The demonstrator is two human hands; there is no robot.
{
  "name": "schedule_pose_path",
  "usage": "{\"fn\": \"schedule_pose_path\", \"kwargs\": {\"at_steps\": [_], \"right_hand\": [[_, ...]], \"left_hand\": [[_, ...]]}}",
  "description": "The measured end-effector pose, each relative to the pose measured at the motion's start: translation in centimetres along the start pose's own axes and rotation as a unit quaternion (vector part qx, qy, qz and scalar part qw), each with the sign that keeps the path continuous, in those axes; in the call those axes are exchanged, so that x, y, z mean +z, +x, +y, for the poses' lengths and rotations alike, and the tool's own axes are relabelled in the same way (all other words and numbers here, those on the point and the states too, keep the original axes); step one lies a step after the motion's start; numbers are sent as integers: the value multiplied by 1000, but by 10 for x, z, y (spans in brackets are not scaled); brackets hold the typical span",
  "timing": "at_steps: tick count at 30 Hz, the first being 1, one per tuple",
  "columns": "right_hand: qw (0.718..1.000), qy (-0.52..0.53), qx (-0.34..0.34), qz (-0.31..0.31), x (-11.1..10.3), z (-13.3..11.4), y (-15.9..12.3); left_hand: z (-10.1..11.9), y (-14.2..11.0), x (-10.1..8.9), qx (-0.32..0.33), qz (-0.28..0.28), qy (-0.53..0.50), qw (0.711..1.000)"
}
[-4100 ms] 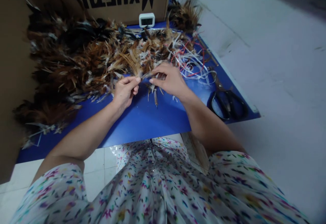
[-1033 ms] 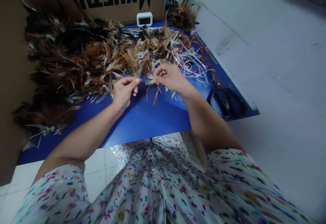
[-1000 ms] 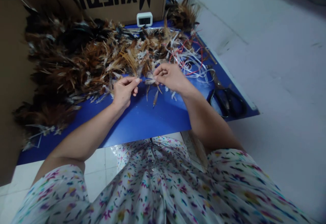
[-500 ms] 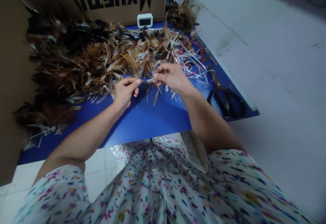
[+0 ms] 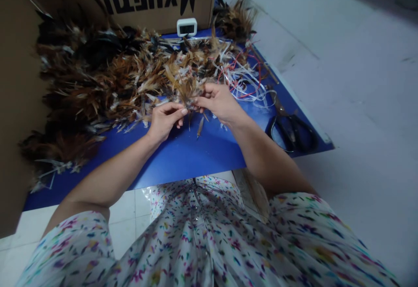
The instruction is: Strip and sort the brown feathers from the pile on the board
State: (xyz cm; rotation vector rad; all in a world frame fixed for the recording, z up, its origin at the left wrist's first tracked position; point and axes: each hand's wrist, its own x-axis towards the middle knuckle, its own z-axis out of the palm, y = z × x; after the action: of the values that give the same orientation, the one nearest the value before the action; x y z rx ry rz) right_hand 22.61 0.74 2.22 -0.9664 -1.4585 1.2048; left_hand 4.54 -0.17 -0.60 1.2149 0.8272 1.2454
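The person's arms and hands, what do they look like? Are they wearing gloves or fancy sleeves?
No gloves! The left hand and right hand are bare, with five-fingered human shapes, though some fingers are partly hidden. The forearms are bare too. Higher up, the loose, short sleeves are whitish, sprinkled with little splashes of pink, purple, blue, green and yellow.

Far side: brown cardboard box (image 5: 140, 15) with dark lettering and leaf-shaped mark; just in front, small white-framed device (image 5: 187, 27) with dark screen. Far right: loose tangle of white and red strips (image 5: 244, 84), near a slender rod (image 5: 266, 67) close to the right edge of the blue tabletop (image 5: 196, 160). Near right: scissors (image 5: 292, 130), black handles toward the near corner. Far left: brown cardboard panel (image 5: 16, 104). Beneath: pale floor tiles (image 5: 122, 213).
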Motion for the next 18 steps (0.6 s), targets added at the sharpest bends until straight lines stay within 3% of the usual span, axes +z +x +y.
{"fn": "schedule_pose_path", "kwargs": {"at_steps": [18], "right_hand": [[993, -95, -54, -37, -4, 3, 0]], "left_hand": [[-1, -2, -2, 17, -22, 76, 997]]}}
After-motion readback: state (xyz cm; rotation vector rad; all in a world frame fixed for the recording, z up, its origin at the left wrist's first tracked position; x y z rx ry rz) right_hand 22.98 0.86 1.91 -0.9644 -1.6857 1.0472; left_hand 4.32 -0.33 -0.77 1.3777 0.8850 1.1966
